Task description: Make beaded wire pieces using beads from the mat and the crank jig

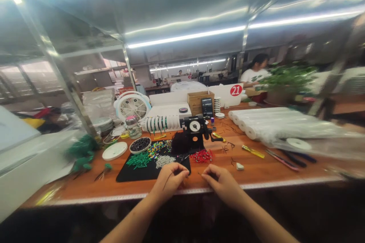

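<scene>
Our left grip (169,182) pinches a thin dark wire (167,181) slanting down-left; our right grip (224,185), just beside, is nearly shut, its hold unclear.

Bare left hand (169,181), bare right hand (224,185)

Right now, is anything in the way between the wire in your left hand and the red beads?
No, nothing visible stands in the way. From the thin dark wire in the left hand to the red beads, there is only the flat black mat.
</scene>
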{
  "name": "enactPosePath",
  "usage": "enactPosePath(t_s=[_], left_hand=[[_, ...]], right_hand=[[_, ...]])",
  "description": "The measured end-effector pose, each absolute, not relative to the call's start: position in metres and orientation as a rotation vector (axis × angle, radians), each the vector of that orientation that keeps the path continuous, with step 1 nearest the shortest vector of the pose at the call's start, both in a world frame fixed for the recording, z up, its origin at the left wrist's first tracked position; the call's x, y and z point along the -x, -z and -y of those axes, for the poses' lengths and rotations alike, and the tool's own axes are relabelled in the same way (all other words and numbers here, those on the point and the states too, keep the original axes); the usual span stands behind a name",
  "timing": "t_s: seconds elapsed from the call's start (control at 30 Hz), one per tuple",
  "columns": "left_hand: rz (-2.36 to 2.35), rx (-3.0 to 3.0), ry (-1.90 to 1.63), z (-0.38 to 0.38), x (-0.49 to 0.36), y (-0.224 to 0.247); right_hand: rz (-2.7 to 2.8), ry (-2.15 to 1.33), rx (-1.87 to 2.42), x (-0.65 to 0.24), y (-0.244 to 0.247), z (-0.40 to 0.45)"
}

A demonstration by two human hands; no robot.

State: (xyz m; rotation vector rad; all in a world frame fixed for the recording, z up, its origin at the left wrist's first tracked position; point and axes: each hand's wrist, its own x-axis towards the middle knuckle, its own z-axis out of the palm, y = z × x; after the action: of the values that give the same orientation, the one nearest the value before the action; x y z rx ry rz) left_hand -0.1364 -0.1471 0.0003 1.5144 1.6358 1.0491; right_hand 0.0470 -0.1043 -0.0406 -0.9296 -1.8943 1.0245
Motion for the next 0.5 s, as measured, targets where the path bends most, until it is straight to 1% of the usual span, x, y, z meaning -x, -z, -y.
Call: enactPosePath(t_s=[0.13,0.5], left_hand=[[-1.654,-1.664,-1.031,0.141,0.128,0.002],[-1.603,-1.664,-1.045,0.128,0.118,0.012]], right_hand=[[1.886,-0.940,0.927,-0.042,0.044,0.103],[1.856,-0.700,0.953,-0.044,0.061,0.096]])
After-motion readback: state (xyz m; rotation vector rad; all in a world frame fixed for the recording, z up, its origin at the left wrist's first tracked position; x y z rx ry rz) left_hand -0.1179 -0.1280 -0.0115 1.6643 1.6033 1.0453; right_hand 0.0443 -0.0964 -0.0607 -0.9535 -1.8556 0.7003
